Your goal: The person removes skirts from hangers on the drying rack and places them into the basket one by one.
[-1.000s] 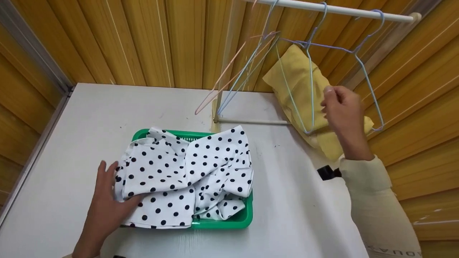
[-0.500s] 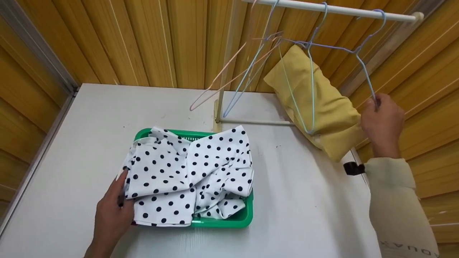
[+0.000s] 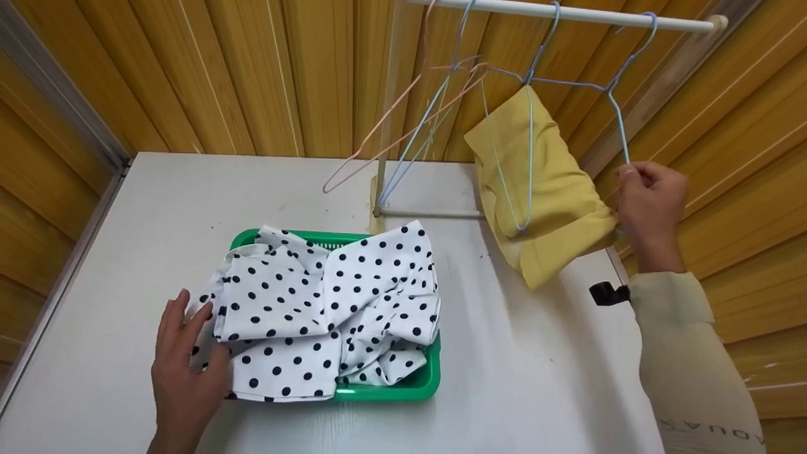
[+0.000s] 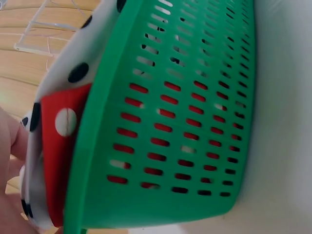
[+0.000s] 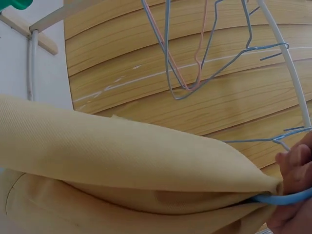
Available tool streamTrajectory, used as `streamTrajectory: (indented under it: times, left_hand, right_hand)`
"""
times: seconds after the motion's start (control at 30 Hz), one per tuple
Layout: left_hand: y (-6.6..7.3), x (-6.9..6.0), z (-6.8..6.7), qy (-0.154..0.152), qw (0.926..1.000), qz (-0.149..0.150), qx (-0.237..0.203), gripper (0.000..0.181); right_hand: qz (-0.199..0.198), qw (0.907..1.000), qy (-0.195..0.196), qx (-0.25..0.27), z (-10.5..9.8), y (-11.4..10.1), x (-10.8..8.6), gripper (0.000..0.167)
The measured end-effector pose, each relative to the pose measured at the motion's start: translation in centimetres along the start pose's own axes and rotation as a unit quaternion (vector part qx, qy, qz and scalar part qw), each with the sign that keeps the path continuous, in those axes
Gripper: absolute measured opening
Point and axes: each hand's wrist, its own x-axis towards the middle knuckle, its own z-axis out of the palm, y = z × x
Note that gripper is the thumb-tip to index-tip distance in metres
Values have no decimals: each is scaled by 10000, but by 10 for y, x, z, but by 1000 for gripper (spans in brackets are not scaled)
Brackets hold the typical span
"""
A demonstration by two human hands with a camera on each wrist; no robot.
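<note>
In the head view, my right hand [image 3: 652, 211] grips the lower near corner of a blue wire hanger [image 3: 621, 126]. Over that hanger drapes a yellow cloth [image 3: 536, 195], bunched at the corner beside my fingers in the right wrist view, where the blue wire [image 5: 287, 198] comes out of its fold. My left hand [image 3: 189, 372] touches the left edge of a folded white cloth with black dots [image 3: 378, 271], its fingers extended and thumb apart. This cloth lies heaped in a green basket [image 3: 429, 384]. Under it, a red cloth with white dots [image 4: 58, 161] shows in the left wrist view.
The hanger hooks over a white rail [image 3: 586, 14] of a standing rack. A pink hanger [image 3: 378, 142] and other blue hangers hang further left. The rack's lower bar [image 3: 435, 214] lies along the white table [image 3: 504, 353]. Wood-patterned walls [image 3: 252, 75] enclose the back and sides.
My right hand has moved right and taken hold of the hanger's corner, then come slightly back left; the yellow cloth has shifted with it. My left hand's fingers closed in at the cloth, then spread again.
</note>
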Motion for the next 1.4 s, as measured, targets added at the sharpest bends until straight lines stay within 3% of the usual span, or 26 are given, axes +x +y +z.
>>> streamTrajectory:
  times: [0.2, 0.33, 0.5, 0.63, 0.67, 0.73, 0.77, 0.8, 0.83, 0.87, 0.9, 0.97, 1.0, 1.03, 1.1, 1.2, 1.27, 1.33, 1.4]
  left_hand:
    - [13, 7, 3, 744, 9948, 637, -290, 51]
    - [28, 16, 7, 778, 9884, 1213, -479, 43]
    - [47, 26, 19, 539, 9788, 1785, -848, 38]
    - [60, 33, 31, 187, 9774, 1653, -1303, 35]
    - [64, 34, 35, 20, 9773, 1518, -1479, 34]
    - [75, 37, 44, -578, 9731, 845, -2063, 30]
    - [82, 39, 48, -1000, 9642, 396, -2423, 29]
    - [91, 42, 54, -1441, 9492, -158, -2793, 28]
    - [99, 45, 61, -1851, 9283, -727, -3142, 27]
    - [108, 47, 68, -2251, 9018, -1330, -3440, 27]
    - [117, 50, 76, -2604, 8705, -1909, -3714, 28]
    - [133, 56, 98, -3281, 8186, -2633, -3911, 29]
    - [142, 59, 110, -3550, 7991, -2873, -3911, 31]
    - [150, 62, 122, -3816, 7851, -2994, -3851, 33]
    - [167, 67, 149, -4188, 7651, -3120, -3767, 39]
    - [188, 74, 188, -4497, 7581, -3134, -3534, 59]
    - [194, 75, 210, -4624, 7521, -3198, -3439, 78]
    - [196, 72, 228, -4826, 7391, -3279, -3365, 95]
    - [195, 69, 241, -5089, 7218, -3255, -3379, 101]
  right_hand:
    - [-143, 9981, 525, 297, -2, -7, -3, 25]
    - [-228, 9937, 795, 763, -4, -18, -7, 31]
    - [-325, 9887, 1086, 980, -6, -40, -24, 33]
    - [-461, 9810, 1186, 1468, -9, -57, -47, 31]
    - [-498, 9771, 1194, 1691, -10, -60, -53, 29]
    - [-592, 9671, 1228, 2147, -12, -66, -66, 26]
    - [-650, 9601, 1243, 2421, -12, -69, -74, 25]
    - [-679, 9533, 1259, 2660, -13, -72, -81, 23]
    - [-704, 9477, 1283, 2837, -13, -75, -89, 22]
    - [-723, 9418, 1300, 3016, -13, -77, -96, 21]
    - [-768, 9364, 1299, 3168, -12, -80, -104, 20]
    - [-820, 9247, 1288, 3488, -9, -85, -118, 18]
    - [-853, 9203, 1296, 3591, -7, -88, -124, 17]
    - [-893, 9152, 1295, 3711, -6, -90, -129, 17]
    - [-1022, 9071, 1293, 3873, -2, -94, -138, 16]
    - [-1189, 9034, 1315, 3904, 1, -98, -149, 15]
    - [-1285, 9035, 1298, 3876, 2, -99, -156, 15]
    - [-1308, 9021, 1263, 3913, 3, -100, -161, 14]
    - [-1299, 9001, 1231, 3971, 4, -100, -164, 14]
